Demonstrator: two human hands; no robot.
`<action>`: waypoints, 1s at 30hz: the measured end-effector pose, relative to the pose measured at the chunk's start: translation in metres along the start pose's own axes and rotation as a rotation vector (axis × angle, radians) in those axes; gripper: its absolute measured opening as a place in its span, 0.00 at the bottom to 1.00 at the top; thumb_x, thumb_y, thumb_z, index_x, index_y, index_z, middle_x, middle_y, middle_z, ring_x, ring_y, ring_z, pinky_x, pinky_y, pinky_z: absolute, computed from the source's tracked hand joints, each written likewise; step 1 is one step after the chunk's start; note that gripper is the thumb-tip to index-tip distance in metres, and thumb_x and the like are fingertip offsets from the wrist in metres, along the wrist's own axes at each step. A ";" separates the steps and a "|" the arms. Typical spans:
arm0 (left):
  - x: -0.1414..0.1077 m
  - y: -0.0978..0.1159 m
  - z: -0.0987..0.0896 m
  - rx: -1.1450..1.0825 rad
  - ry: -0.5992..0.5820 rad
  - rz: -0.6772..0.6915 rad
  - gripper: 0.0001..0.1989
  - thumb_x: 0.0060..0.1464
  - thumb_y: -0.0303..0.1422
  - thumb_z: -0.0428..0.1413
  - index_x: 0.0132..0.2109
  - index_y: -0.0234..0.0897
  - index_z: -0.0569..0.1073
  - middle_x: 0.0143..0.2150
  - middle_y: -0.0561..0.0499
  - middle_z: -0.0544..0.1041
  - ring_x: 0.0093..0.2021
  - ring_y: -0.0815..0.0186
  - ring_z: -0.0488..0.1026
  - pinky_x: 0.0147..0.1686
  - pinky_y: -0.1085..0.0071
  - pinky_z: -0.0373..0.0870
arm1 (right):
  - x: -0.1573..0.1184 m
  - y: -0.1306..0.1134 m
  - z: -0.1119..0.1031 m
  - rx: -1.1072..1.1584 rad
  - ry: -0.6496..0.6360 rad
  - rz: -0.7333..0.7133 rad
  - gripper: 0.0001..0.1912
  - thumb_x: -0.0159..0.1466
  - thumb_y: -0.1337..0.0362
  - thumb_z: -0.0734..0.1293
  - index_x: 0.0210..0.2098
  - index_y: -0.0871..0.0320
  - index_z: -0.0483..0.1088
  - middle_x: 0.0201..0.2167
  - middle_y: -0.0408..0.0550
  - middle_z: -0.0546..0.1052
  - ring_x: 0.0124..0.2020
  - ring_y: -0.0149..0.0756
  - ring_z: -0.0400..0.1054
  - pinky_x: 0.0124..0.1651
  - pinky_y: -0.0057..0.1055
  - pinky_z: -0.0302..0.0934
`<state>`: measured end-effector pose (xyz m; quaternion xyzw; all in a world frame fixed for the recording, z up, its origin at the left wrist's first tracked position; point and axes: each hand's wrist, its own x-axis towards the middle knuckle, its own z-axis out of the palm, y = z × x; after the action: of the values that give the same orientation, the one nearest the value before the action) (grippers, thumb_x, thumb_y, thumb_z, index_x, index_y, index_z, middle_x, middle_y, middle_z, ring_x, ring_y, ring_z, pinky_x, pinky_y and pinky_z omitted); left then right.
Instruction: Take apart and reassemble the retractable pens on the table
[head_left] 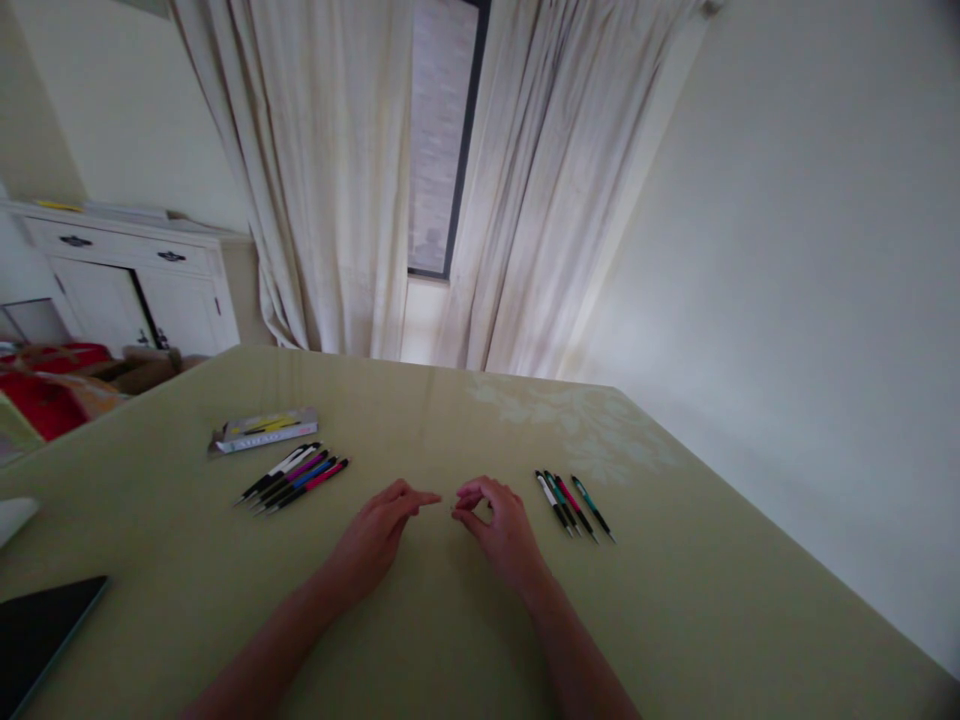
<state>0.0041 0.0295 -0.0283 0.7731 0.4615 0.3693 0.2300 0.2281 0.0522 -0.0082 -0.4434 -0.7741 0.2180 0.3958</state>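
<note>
My left hand [382, 530] is over the middle of the table, its index finger stretched out to the right and the other fingers curled; nothing shows in it. Facing it, my right hand [499, 525] has thumb and fingers brought together in a pinch, with something tiny at the tips that I cannot make out. Several pens [296, 477] with black grips lie side by side left of my left hand. To the right of my right hand lie several more pens [566, 503], a teal one [592, 507] slightly apart from the others.
An opened pen box [266, 430] lies behind the left pens on the green tabletop [420, 420]. A dark flat object [49, 635] and a white item [15, 515] are at the left edge. Beyond stand a white cabinet [180, 290], red bags [56, 400] and curtains [337, 180].
</note>
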 end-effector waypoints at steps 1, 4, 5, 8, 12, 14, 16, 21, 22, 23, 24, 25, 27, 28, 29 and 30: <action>0.000 0.000 0.000 -0.003 -0.003 0.005 0.23 0.69 0.29 0.41 0.59 0.45 0.77 0.42 0.48 0.74 0.44 0.62 0.74 0.48 0.66 0.70 | 0.000 0.000 0.000 0.003 -0.001 -0.001 0.10 0.61 0.69 0.75 0.40 0.54 0.75 0.34 0.43 0.83 0.40 0.39 0.77 0.50 0.35 0.60; 0.000 0.000 0.001 0.000 -0.034 0.029 0.24 0.69 0.29 0.41 0.59 0.47 0.77 0.41 0.48 0.74 0.43 0.62 0.74 0.47 0.66 0.69 | 0.000 -0.001 0.002 0.019 -0.020 -0.005 0.08 0.62 0.69 0.74 0.40 0.54 0.75 0.35 0.43 0.83 0.40 0.39 0.76 0.50 0.35 0.60; 0.000 0.000 0.002 0.005 -0.040 0.035 0.24 0.69 0.28 0.41 0.59 0.47 0.77 0.41 0.48 0.74 0.42 0.62 0.73 0.46 0.66 0.69 | 0.000 -0.002 0.003 0.022 -0.023 -0.007 0.08 0.62 0.69 0.74 0.40 0.54 0.75 0.35 0.42 0.83 0.40 0.39 0.76 0.51 0.35 0.60; 0.000 0.000 0.002 0.009 -0.035 0.042 0.25 0.68 0.27 0.41 0.60 0.46 0.77 0.40 0.48 0.73 0.41 0.62 0.73 0.45 0.65 0.69 | 0.000 -0.002 0.004 0.024 -0.010 -0.013 0.08 0.62 0.69 0.74 0.40 0.54 0.75 0.34 0.43 0.83 0.40 0.39 0.77 0.51 0.36 0.60; 0.000 0.001 0.002 -0.015 -0.007 0.032 0.24 0.68 0.28 0.42 0.60 0.46 0.77 0.40 0.48 0.72 0.41 0.61 0.73 0.45 0.65 0.70 | 0.001 0.001 0.003 0.028 0.011 -0.018 0.10 0.61 0.69 0.76 0.41 0.54 0.75 0.34 0.43 0.83 0.40 0.40 0.77 0.49 0.35 0.61; -0.001 0.002 0.002 -0.015 -0.019 0.036 0.24 0.69 0.29 0.42 0.60 0.48 0.77 0.40 0.49 0.71 0.41 0.62 0.73 0.45 0.65 0.70 | 0.001 0.001 0.004 0.023 0.011 -0.021 0.10 0.61 0.68 0.76 0.41 0.54 0.75 0.35 0.43 0.83 0.40 0.40 0.77 0.49 0.36 0.61; -0.001 0.002 0.002 -0.016 -0.028 0.047 0.24 0.68 0.29 0.42 0.60 0.48 0.77 0.39 0.49 0.71 0.40 0.62 0.72 0.44 0.65 0.70 | 0.001 0.001 0.005 0.015 0.004 -0.025 0.10 0.61 0.68 0.76 0.41 0.54 0.74 0.35 0.43 0.83 0.40 0.40 0.77 0.49 0.36 0.61; -0.001 0.001 0.002 -0.012 -0.018 0.044 0.23 0.69 0.30 0.42 0.60 0.47 0.77 0.39 0.48 0.71 0.40 0.62 0.72 0.44 0.65 0.70 | 0.001 -0.001 0.005 0.012 0.000 -0.026 0.08 0.62 0.67 0.75 0.41 0.54 0.75 0.35 0.44 0.83 0.39 0.40 0.76 0.48 0.36 0.61; -0.001 0.000 0.002 -0.010 -0.010 0.039 0.23 0.69 0.30 0.42 0.60 0.47 0.77 0.39 0.48 0.71 0.40 0.62 0.72 0.44 0.65 0.70 | 0.001 -0.001 0.004 0.013 0.006 -0.023 0.08 0.62 0.67 0.75 0.41 0.54 0.75 0.35 0.44 0.83 0.40 0.40 0.76 0.48 0.36 0.61; -0.001 0.000 0.002 -0.008 -0.009 0.035 0.23 0.69 0.30 0.42 0.60 0.47 0.77 0.39 0.49 0.71 0.40 0.62 0.72 0.44 0.65 0.70 | 0.001 -0.001 0.004 0.013 0.010 -0.020 0.09 0.62 0.68 0.75 0.41 0.54 0.75 0.35 0.44 0.83 0.40 0.40 0.76 0.49 0.36 0.61; -0.002 0.000 0.002 -0.006 -0.013 0.033 0.23 0.69 0.31 0.42 0.60 0.47 0.77 0.39 0.49 0.71 0.40 0.62 0.72 0.44 0.65 0.70 | 0.001 0.000 0.004 0.012 0.011 -0.018 0.09 0.62 0.68 0.75 0.41 0.54 0.75 0.35 0.43 0.83 0.40 0.40 0.76 0.49 0.36 0.61; -0.002 0.000 0.002 -0.003 -0.019 0.032 0.23 0.69 0.31 0.42 0.60 0.47 0.77 0.39 0.49 0.71 0.40 0.62 0.72 0.44 0.65 0.70 | 0.001 0.000 0.004 0.010 0.009 -0.017 0.09 0.61 0.68 0.76 0.40 0.54 0.75 0.35 0.43 0.83 0.40 0.40 0.76 0.49 0.35 0.60; -0.002 0.000 0.003 0.008 -0.031 0.028 0.23 0.69 0.30 0.43 0.60 0.47 0.77 0.39 0.49 0.71 0.39 0.62 0.72 0.44 0.66 0.70 | 0.000 0.000 0.005 0.003 0.003 -0.018 0.10 0.61 0.69 0.76 0.40 0.54 0.75 0.35 0.43 0.83 0.40 0.40 0.76 0.49 0.35 0.60; -0.002 0.001 0.003 0.014 -0.033 0.024 0.23 0.69 0.29 0.43 0.60 0.48 0.77 0.39 0.49 0.72 0.39 0.63 0.73 0.43 0.66 0.70 | 0.000 0.000 0.005 0.002 -0.001 -0.018 0.10 0.61 0.69 0.76 0.40 0.54 0.75 0.35 0.43 0.83 0.40 0.40 0.76 0.49 0.35 0.60; -0.002 0.002 0.003 0.017 -0.034 0.023 0.23 0.69 0.29 0.43 0.60 0.48 0.77 0.39 0.49 0.72 0.39 0.63 0.73 0.43 0.67 0.70 | -0.001 0.000 0.006 0.003 -0.006 -0.018 0.10 0.61 0.69 0.76 0.40 0.54 0.75 0.35 0.43 0.83 0.40 0.40 0.76 0.50 0.36 0.61; -0.002 0.003 0.004 0.013 -0.039 0.027 0.23 0.69 0.29 0.43 0.59 0.47 0.77 0.39 0.49 0.73 0.40 0.63 0.74 0.44 0.67 0.70 | -0.001 0.000 0.006 0.003 -0.010 -0.019 0.10 0.61 0.69 0.76 0.41 0.54 0.75 0.35 0.43 0.83 0.40 0.40 0.76 0.51 0.37 0.60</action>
<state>0.0077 0.0265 -0.0294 0.7877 0.4489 0.3544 0.2289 0.2237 0.0518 -0.0124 -0.4343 -0.7798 0.2176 0.3948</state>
